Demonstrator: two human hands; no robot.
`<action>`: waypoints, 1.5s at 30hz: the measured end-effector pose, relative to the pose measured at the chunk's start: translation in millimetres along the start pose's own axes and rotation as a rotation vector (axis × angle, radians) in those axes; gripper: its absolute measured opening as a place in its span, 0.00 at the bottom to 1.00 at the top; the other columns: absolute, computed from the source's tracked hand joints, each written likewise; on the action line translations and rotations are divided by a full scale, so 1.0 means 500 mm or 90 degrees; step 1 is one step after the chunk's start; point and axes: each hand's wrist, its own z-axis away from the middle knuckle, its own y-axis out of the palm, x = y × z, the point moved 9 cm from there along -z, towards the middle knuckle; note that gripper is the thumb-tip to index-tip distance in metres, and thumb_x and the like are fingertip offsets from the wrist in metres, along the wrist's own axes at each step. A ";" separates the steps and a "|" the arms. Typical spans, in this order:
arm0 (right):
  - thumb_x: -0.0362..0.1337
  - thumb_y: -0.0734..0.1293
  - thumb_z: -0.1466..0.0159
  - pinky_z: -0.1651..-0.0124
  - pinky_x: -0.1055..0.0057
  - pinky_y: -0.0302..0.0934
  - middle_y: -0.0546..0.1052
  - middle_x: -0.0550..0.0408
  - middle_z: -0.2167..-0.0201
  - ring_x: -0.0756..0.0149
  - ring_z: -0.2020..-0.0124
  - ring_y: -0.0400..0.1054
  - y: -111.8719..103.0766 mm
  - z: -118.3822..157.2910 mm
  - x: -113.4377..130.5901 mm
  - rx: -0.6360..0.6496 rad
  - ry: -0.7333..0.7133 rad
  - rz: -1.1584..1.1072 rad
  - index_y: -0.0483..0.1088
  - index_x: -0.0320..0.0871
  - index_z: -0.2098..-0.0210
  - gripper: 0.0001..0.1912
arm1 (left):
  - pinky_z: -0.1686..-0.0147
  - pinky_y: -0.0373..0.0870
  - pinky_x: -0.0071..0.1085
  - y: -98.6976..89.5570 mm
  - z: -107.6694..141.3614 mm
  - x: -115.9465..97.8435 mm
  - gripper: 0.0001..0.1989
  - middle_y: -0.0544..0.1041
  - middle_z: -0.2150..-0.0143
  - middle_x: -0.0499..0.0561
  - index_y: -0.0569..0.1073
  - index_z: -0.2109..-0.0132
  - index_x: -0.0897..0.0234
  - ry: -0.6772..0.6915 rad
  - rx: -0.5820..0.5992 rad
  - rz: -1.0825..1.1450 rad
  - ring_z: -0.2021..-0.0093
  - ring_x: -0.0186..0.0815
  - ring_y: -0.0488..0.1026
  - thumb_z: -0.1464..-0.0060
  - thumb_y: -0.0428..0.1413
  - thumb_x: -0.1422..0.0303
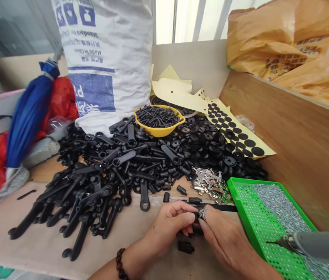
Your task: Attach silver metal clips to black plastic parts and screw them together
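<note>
My left hand [173,222], with a beaded bracelet at the wrist, pinches a small black part near the table's front. Close beside it, my right hand [221,229] has thumb and finger pressed together around a small shiny metal piece [202,213]. The two hands almost touch, and the fingers partly hide both parts. Short black cylinders lie around them, one [185,246] just below and another [182,189] above. A pile of silvery metal clips [210,183] sits behind my right hand.
Black crank handles [78,198] are heaped at left and centre. Behind stand a yellow bowl [159,131] of black spiral parts and a white sack [108,50]. On the right are a green tray [241,202] of screws, a powered screwdriver [319,245] and a wooden board [287,136].
</note>
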 end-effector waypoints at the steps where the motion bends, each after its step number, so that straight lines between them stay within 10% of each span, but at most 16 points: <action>1: 0.31 0.53 0.32 0.74 0.72 0.54 0.64 0.59 0.77 0.69 0.77 0.60 -0.001 0.001 0.001 -0.004 -0.007 0.015 0.58 0.45 0.71 0.11 | 0.77 0.60 0.22 0.000 -0.001 0.002 0.14 0.71 0.79 0.46 0.77 0.66 0.68 -0.002 0.001 0.004 0.79 0.26 0.64 0.59 0.64 0.62; 22: 0.35 0.49 0.30 0.78 0.73 0.56 0.69 0.59 0.79 0.69 0.80 0.66 0.034 -0.008 -0.003 0.101 0.065 -0.040 0.56 0.47 0.71 0.14 | 0.58 0.68 0.29 0.022 0.040 -0.098 0.08 0.79 0.63 0.52 0.77 0.59 0.65 0.369 0.036 -0.624 0.61 0.37 0.73 0.45 0.56 0.74; 32: 0.38 0.49 0.29 0.77 0.70 0.51 0.63 0.62 0.80 0.69 0.82 0.62 0.017 -0.044 -0.053 0.096 0.012 0.163 0.52 0.48 0.73 0.15 | 0.58 0.66 0.34 -0.103 0.022 -0.110 0.08 0.75 0.60 0.53 0.73 0.60 0.64 0.366 -0.026 -0.934 0.59 0.39 0.69 0.43 0.51 0.78; 45: 0.30 0.59 0.38 0.62 0.63 0.57 0.71 0.45 0.59 0.56 0.59 0.61 0.088 -0.110 -0.143 0.140 -0.020 0.322 0.69 0.41 0.70 0.08 | 0.58 0.65 0.33 -0.070 0.008 -0.086 0.09 0.72 0.60 0.50 0.69 0.57 0.62 0.355 0.047 -1.055 0.58 0.38 0.66 0.43 0.50 0.78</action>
